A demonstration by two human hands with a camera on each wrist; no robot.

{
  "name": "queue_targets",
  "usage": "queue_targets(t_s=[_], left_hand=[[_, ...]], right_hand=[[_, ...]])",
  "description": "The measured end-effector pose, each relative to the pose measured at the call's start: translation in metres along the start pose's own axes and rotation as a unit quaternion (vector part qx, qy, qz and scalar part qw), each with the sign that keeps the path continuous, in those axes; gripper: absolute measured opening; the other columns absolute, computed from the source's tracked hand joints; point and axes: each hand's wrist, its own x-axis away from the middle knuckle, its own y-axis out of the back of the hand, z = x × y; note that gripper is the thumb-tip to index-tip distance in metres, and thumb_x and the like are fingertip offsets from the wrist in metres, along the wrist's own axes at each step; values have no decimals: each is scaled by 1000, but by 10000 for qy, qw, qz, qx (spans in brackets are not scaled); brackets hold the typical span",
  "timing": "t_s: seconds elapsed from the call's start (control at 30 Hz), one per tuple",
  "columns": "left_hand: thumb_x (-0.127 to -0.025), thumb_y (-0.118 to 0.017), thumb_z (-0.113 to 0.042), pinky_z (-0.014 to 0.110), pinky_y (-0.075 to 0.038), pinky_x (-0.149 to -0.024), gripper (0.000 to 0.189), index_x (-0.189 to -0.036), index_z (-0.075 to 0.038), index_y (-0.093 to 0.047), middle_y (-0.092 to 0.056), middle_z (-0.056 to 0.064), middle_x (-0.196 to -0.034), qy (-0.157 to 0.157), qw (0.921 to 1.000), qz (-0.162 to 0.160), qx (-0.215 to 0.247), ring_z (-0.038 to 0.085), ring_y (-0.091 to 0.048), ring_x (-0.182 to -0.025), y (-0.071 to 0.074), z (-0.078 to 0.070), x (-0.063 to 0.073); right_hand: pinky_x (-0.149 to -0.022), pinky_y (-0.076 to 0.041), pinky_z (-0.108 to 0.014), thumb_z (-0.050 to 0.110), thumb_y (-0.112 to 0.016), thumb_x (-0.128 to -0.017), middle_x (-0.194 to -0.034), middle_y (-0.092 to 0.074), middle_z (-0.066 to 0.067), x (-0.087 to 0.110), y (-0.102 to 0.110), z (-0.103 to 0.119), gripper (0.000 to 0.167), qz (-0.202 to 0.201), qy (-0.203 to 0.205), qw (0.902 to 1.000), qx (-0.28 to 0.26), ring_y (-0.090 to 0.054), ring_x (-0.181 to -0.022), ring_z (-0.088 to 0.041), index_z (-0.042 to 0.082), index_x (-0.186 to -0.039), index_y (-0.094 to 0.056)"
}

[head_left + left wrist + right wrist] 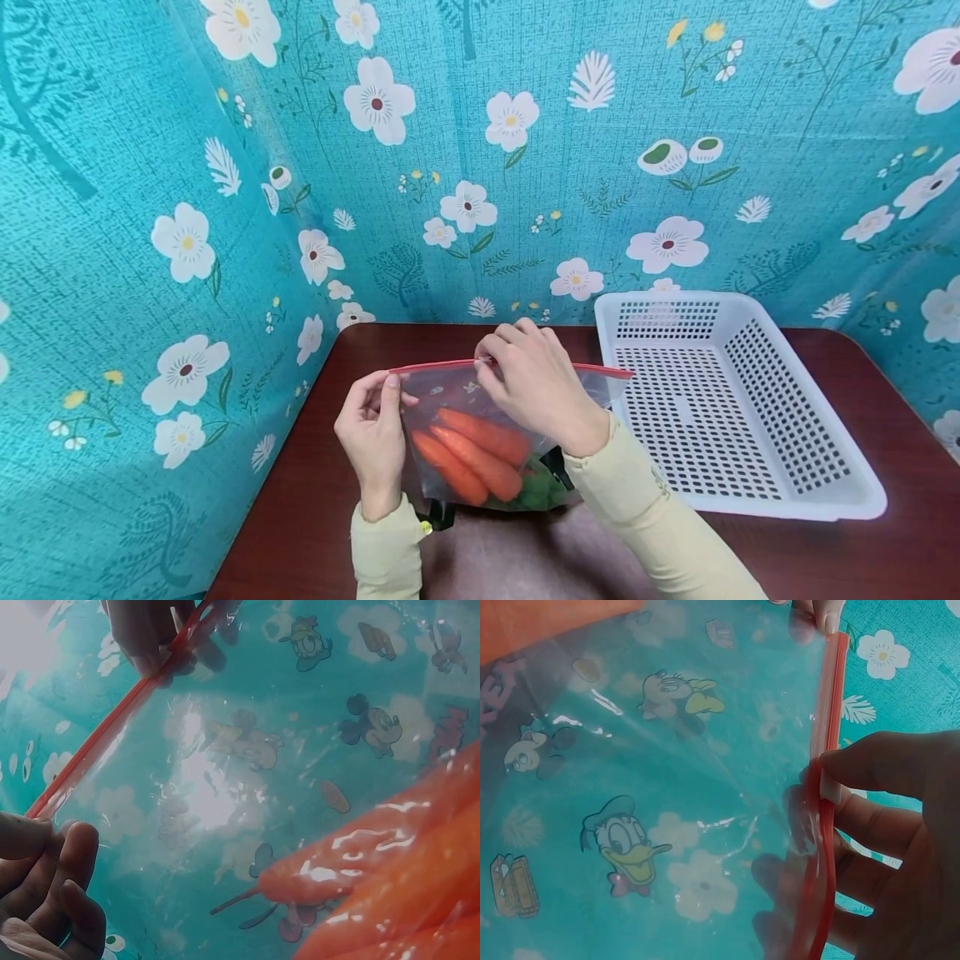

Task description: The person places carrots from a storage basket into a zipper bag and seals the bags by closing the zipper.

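A clear zip bag [465,396] with a red zip strip [435,364] stands upright between both hands. Cartoon figures are printed on its plastic. Inside lie several carrots [476,454] and something green and leafy [540,487] at the lower right. My left hand [375,433] pinches the strip's left end between thumb and fingers. My right hand [532,375] grips the strip near its middle; in the right wrist view, thumb and forefinger pinch a small white slider [830,785] on it. The other right fingers show through the plastic behind the strip.
A white plastic basket [810,400] with a perforated bottom and sides stands on the dark red-brown table [300,500], right of the bag. Blue-green flowered cloth [465,150] hangs behind the table and along its left side.
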Motion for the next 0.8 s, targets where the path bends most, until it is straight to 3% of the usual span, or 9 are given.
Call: queue_targets(t_s=[0.23,0.47,0.8], left_hand=[[-91,-65,-9,19,-54,-62,17,-98,7,-65,-73,-3,-85,2,10000,12,39,9,-66,-58,0,2,-1],[-91,-64,-3,18,-52,-61,15,-98,9,-65,-73,4,-86,-11,10000,-33,66,9,-65,-57,1,0,-1],[-90,-65,-4,17,-53,-63,15,-99,8,-66,-73,2,-86,0,10000,-74,-7,8,-65,-58,2,1,-1]], right_hand=[[-71,-41,-33,17,-58,-88,-82,-61,7,1,1,-3,11,39,-58,10000,-34,-49,-79,-16,21,-83,-67],[-72,-42,-34,17,-59,-88,-83,-63,7,3,2,-5,10,5,-74,10000,-14,-51,-81,-17,21,-83,-67],[-71,-42,-33,18,-60,-89,-83,-63,6,5,6,-9,10,53,-160,9998,-86,-50,-80,-17,20,-84,-68]])
